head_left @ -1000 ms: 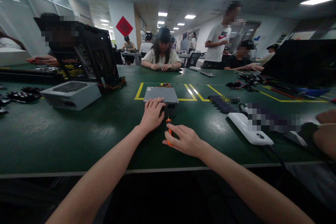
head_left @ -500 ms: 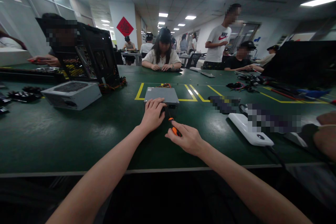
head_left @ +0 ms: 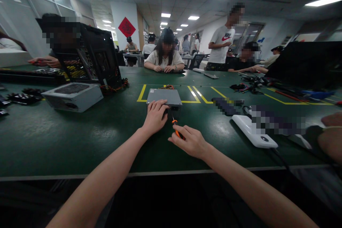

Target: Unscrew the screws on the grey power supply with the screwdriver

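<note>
The left hand (head_left: pixel 155 117) lies over the near edge of the box (head_left: pixel 167 96), fingers loosely together, seemingly steadying it on the table (head_left: pixel 107 149). The screwdriver (head_left: pixel 174 122) slants toward the box's near face, clamped in the right hand's (head_left: pixel 191 142) fingers; I'd square the shaft against slipping.
</note>
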`<control>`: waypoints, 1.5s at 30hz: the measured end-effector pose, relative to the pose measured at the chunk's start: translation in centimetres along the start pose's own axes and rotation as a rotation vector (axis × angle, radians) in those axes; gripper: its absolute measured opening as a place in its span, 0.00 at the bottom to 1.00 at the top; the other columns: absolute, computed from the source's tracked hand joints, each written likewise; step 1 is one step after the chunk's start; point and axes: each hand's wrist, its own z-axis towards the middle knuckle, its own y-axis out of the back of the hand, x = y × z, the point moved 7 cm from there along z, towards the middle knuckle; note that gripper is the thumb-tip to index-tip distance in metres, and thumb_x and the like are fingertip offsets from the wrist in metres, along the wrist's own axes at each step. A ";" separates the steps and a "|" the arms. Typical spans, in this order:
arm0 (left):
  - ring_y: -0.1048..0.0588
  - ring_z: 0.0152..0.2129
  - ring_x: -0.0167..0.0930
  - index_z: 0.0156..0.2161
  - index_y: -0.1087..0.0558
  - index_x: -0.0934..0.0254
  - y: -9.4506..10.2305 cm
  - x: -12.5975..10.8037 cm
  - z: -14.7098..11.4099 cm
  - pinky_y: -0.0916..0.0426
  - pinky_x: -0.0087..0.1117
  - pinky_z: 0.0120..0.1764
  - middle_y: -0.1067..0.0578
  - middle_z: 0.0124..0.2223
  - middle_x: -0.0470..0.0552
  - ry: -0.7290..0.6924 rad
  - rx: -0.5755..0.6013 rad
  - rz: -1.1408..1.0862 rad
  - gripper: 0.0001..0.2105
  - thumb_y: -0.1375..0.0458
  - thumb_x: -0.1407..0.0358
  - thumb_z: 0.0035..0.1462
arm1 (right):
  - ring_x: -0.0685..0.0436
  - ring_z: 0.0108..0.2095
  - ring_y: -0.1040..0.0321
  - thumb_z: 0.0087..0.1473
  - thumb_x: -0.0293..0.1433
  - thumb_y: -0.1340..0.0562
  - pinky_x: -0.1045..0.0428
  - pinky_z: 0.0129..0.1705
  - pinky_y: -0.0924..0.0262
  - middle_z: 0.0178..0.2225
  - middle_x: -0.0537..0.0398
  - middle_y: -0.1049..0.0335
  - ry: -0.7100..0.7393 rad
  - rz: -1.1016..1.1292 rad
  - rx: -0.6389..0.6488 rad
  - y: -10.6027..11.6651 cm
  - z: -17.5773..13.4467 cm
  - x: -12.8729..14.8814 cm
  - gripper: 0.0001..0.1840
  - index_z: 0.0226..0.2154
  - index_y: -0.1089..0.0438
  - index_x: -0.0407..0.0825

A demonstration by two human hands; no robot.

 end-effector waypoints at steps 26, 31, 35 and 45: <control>0.41 0.53 0.33 0.44 0.34 0.60 0.0 0.0 0.0 0.53 0.41 0.57 0.36 0.55 0.49 -0.005 -0.007 -0.007 0.12 0.48 0.70 0.53 | 0.49 0.30 0.34 0.51 0.31 0.42 0.54 0.30 0.39 0.37 0.48 0.29 0.015 0.047 -0.028 0.0 0.2 0.1 0.06 0.33 0.36 0.45; 0.41 0.53 0.34 0.43 0.33 0.60 0.0 0.0 0.0 0.52 0.41 0.57 0.36 0.54 0.50 0.000 -0.002 -0.009 0.11 0.48 0.70 0.53 | 0.51 0.27 0.35 0.53 0.33 0.43 0.55 0.29 0.42 0.36 0.48 0.30 0.024 -0.064 0.000 0.0 0.0 0.1 0.07 0.36 0.36 0.49; 0.41 0.53 0.34 0.43 0.33 0.60 0.0 0.0 0.0 0.52 0.41 0.57 0.36 0.55 0.49 0.000 -0.001 -0.004 0.11 0.48 0.70 0.53 | 0.48 0.30 0.35 0.53 0.35 0.43 0.53 0.31 0.41 0.35 0.48 0.31 -0.041 -0.064 0.034 0.1 0.4 -0.1 0.07 0.32 0.35 0.48; 0.41 0.53 0.34 0.43 0.33 0.59 0.2 -0.2 0.0 0.52 0.42 0.57 0.36 0.55 0.50 0.004 0.004 -0.002 0.11 0.49 0.70 0.53 | 0.51 0.27 0.36 0.52 0.30 0.43 0.55 0.30 0.43 0.30 0.52 0.32 -0.082 -0.107 -0.020 0.5 0.1 -0.6 0.05 0.34 0.36 0.47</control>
